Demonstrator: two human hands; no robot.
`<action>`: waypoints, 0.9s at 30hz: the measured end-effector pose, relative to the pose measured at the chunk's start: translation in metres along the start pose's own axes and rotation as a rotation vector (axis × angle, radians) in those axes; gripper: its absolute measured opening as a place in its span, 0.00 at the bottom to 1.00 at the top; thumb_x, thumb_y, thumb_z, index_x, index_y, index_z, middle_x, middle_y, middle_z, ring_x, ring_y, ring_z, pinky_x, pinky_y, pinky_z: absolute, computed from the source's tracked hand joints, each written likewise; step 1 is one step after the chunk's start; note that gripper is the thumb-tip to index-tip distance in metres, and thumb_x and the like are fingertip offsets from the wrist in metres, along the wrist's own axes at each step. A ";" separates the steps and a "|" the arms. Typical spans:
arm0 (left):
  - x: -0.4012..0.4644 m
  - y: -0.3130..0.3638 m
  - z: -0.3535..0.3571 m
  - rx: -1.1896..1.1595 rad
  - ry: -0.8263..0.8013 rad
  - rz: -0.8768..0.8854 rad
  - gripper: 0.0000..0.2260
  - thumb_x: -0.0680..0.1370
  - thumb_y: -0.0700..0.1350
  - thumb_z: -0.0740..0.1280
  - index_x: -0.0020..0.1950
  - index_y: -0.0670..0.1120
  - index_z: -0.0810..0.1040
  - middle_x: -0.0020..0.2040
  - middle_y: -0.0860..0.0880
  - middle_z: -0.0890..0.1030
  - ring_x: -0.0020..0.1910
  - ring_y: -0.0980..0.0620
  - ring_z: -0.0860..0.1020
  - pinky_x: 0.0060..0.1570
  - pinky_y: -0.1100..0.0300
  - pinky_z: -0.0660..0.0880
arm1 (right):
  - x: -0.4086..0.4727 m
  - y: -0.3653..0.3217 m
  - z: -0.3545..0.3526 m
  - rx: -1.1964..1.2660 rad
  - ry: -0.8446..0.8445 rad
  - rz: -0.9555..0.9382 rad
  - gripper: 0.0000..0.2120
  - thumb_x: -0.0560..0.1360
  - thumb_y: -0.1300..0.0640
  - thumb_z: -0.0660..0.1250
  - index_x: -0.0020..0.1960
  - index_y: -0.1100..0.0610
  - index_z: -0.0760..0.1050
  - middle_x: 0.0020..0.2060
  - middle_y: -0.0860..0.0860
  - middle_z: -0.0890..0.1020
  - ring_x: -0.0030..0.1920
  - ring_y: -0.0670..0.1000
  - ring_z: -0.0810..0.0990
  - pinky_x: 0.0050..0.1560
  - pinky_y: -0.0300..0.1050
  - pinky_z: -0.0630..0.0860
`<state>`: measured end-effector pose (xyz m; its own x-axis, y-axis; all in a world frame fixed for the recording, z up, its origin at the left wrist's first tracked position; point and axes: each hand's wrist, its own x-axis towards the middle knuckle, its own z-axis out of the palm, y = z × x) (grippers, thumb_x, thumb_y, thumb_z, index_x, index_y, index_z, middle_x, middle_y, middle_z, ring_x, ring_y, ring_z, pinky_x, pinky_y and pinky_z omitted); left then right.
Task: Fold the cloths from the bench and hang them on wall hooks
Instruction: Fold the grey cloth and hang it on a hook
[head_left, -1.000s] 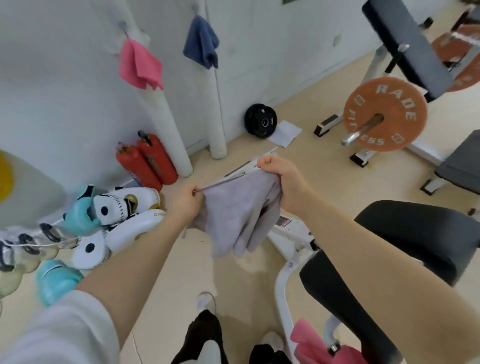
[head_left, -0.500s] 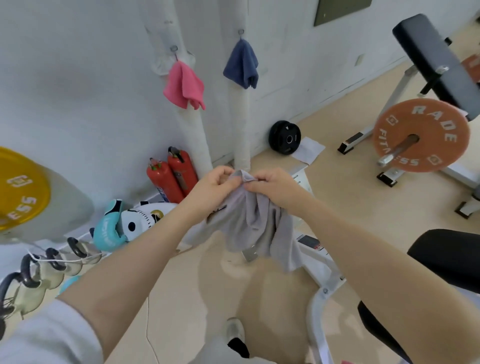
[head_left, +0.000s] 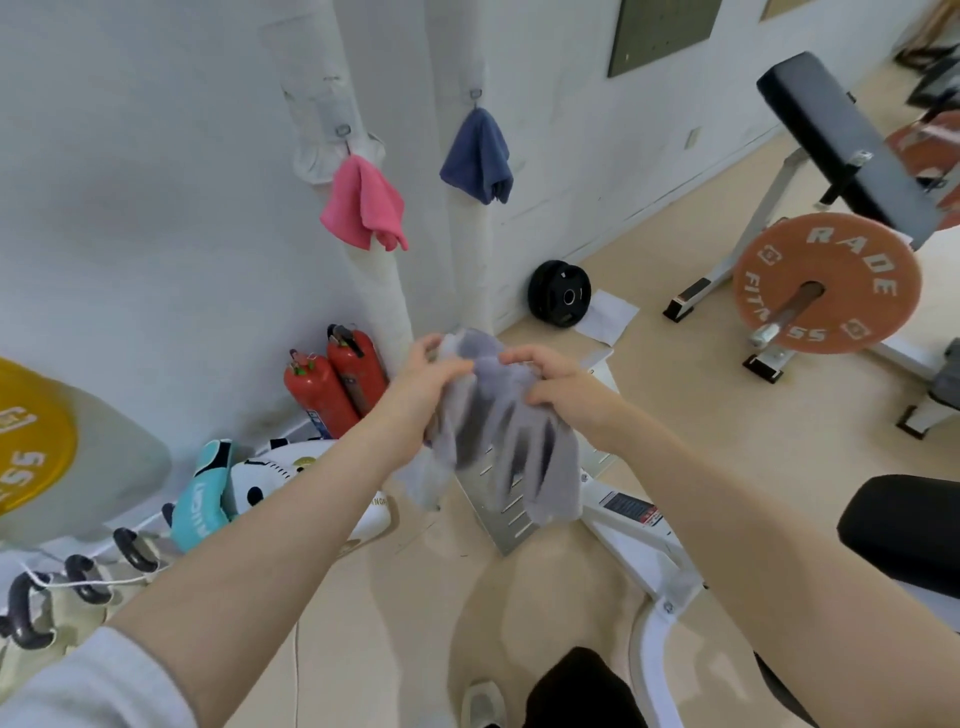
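Status: two cloths look done. The pink cloth (head_left: 363, 205) hangs on its wall hook (head_left: 343, 130), and the blue cloth (head_left: 478, 156) hangs on the next hook (head_left: 476, 95) to its right.

We have the grey cloth (head_left: 498, 431) in mid-air in front of us, below those hooks and above the floor. Our left hand (head_left: 421, 384) and right hand (head_left: 561, 389) both grip its bunched top edge, fingers curled into the fabric; the rest hangs down in loose pleats, blurred.

Our read: the fold is partly gathered, not tidy yet. Left for this one: finish the fold, then hang it. We cannot see a free hook. The counter's pad (head_left: 904, 535) is only partly in view at right, so we cannot tell if more cloths wait there.
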<state>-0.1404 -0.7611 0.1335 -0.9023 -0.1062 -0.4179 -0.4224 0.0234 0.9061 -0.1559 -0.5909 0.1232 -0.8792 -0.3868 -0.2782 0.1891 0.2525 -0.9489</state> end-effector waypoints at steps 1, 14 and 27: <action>0.001 0.001 0.007 0.140 -0.111 0.108 0.28 0.74 0.41 0.67 0.72 0.51 0.61 0.62 0.51 0.72 0.61 0.51 0.73 0.57 0.57 0.71 | 0.003 -0.002 -0.001 0.011 -0.052 -0.058 0.23 0.71 0.76 0.54 0.58 0.53 0.70 0.46 0.53 0.73 0.42 0.49 0.71 0.38 0.36 0.68; 0.091 0.070 0.067 0.785 0.024 0.421 0.11 0.74 0.45 0.66 0.38 0.38 0.74 0.30 0.48 0.69 0.33 0.51 0.67 0.32 0.59 0.61 | 0.089 -0.037 -0.099 -0.344 0.082 -0.257 0.16 0.70 0.70 0.60 0.52 0.53 0.69 0.37 0.49 0.78 0.33 0.47 0.71 0.38 0.34 0.69; 0.173 0.119 0.097 0.549 0.161 0.259 0.29 0.73 0.42 0.69 0.71 0.47 0.60 0.40 0.52 0.71 0.42 0.53 0.73 0.41 0.68 0.67 | 0.176 -0.054 -0.194 -0.613 0.162 -0.219 0.12 0.72 0.69 0.52 0.34 0.55 0.65 0.31 0.51 0.69 0.36 0.52 0.68 0.32 0.43 0.61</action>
<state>-0.3553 -0.6807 0.1629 -0.9750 -0.1762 -0.1355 -0.2134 0.5712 0.7925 -0.4062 -0.5004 0.1548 -0.9325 -0.3607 -0.0172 -0.2421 0.6597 -0.7114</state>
